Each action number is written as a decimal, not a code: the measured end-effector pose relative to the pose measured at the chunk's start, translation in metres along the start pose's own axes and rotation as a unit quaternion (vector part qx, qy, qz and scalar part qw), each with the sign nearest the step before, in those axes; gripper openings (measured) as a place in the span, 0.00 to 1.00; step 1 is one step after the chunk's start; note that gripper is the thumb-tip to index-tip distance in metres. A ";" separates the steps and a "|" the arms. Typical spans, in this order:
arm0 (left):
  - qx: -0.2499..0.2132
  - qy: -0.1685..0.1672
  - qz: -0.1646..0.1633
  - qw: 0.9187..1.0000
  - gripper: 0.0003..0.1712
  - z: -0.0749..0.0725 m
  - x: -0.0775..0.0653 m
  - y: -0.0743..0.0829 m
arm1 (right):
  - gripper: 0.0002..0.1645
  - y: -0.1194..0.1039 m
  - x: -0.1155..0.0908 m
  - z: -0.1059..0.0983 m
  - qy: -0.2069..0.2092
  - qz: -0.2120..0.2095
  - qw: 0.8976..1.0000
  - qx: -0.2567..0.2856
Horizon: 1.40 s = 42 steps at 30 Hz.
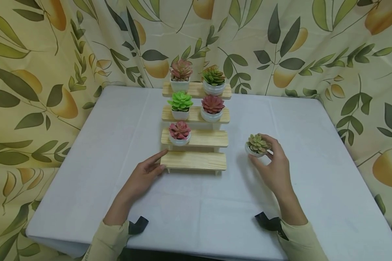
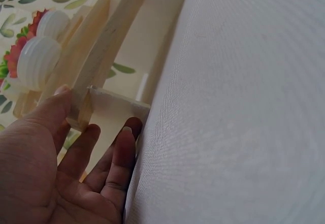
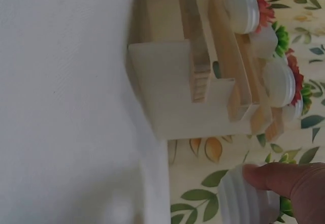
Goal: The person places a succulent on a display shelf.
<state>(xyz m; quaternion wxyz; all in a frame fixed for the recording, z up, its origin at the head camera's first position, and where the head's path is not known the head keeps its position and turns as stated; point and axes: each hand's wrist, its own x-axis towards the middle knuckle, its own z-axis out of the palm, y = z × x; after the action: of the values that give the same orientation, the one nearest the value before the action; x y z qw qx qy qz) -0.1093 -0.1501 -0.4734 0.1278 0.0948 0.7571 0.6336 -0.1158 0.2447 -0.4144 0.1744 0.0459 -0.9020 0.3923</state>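
My right hand (image 1: 276, 166) holds a small pale-green succulent (image 1: 258, 144) in a white ribbed pot (image 3: 244, 196) between thumb and fingers, raised over the table to the right of a tiered wooden plant stand (image 1: 193, 160). My left hand (image 1: 147, 174) grips the left end of the stand's lowest board, thumb and index finger at its edge. In the left wrist view, the other fingers (image 2: 119, 165) lie beside the white side support (image 2: 119, 102). The lowest board bears no pot.
A pink succulent (image 1: 179, 131) sits left on the second-lowest board. Above are a bright green succulent (image 1: 180, 101), a red succulent (image 1: 213, 105), a dusty-pink succulent (image 1: 181, 70) and a dark green succulent (image 1: 213, 76). A white cloth (image 1: 323, 181) covers the table; patterned curtains (image 1: 281, 47) hang behind.
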 end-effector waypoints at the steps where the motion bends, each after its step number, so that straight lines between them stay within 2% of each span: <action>1: 0.004 0.001 0.001 1.000 0.28 0.000 0.000 -0.002 | 0.47 -0.002 0.000 0.001 0.000 -0.003 1.000 0.000; 12: 0.001 -0.002 0.017 1.000 0.28 0.000 0.001 -0.002 | 0.47 -0.025 0.005 0.007 -0.003 -0.031 0.999 0.013; 23: 0.015 0.004 0.011 1.000 0.28 -0.001 0.000 -0.003 | 0.46 -0.048 0.009 0.015 -0.018 -0.064 0.997 0.044; 30: 0.012 0.003 -0.011 1.000 0.29 0.003 -0.007 0.026 | 0.46 -0.061 0.012 0.022 -0.042 -0.075 0.994 0.063; 42: 0.022 -0.003 0.000 1.000 0.28 0.002 -0.007 0.027 | 0.43 -0.077 0.017 0.036 -0.068 -0.098 0.990 0.071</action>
<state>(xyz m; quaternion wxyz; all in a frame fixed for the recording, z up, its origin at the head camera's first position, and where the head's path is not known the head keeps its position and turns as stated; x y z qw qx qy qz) -0.1023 -0.1460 -0.4466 0.1276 0.0992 0.7705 0.6166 -0.1246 0.1670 -0.3780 0.1469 0.1733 -0.8726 0.4325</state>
